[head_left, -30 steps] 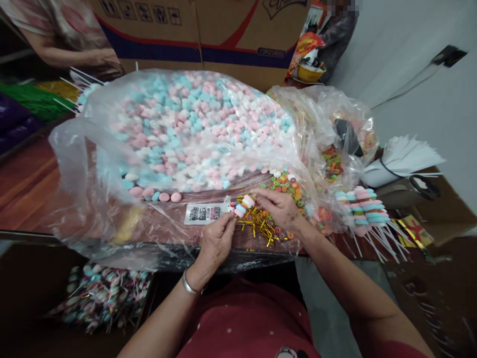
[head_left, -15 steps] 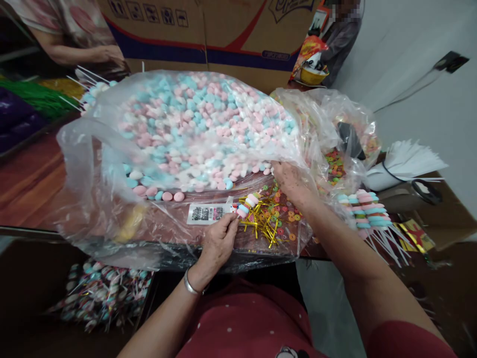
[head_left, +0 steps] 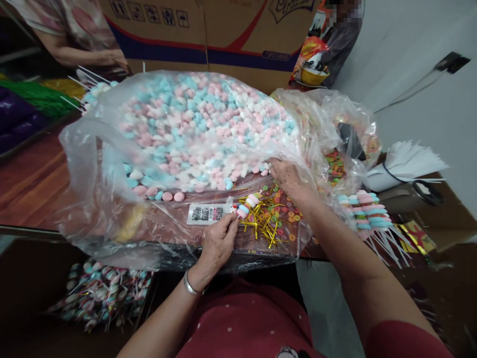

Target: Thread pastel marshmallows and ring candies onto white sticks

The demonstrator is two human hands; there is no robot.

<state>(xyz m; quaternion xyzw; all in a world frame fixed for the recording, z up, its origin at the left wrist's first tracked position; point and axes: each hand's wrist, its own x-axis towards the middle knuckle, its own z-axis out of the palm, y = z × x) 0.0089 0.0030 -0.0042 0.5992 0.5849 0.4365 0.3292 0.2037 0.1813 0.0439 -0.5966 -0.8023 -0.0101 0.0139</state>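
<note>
My left hand [head_left: 219, 238] pinches the stick of a marshmallow skewer [head_left: 248, 205], threaded with pink, white, blue and yellowish pieces and tilted up to the right. Further up, my right hand [head_left: 285, 175] reaches to the lower right edge of a big heap of pink, blue and white marshmallows [head_left: 197, 129] in a clear plastic bag [head_left: 84, 149]. Its fingers are drawn together beside a few loose marshmallows; what they grip, if anything, is hidden. Between my hands lie gold twist ties [head_left: 266, 226] and small ring-shaped gummies [head_left: 290, 216].
Finished-looking skewers [head_left: 367, 211] lie at right, near a container of white sticks [head_left: 410, 161]. A printed label [head_left: 208, 214] lies by my left hand. Below left, a box holds wrapped skewers [head_left: 108, 293]. A large carton [head_left: 223, 44] stands behind; two other people are partly visible.
My right hand has shifted slightly left along the edge of the marshmallows. My left hand and the skewer stay where they were.
</note>
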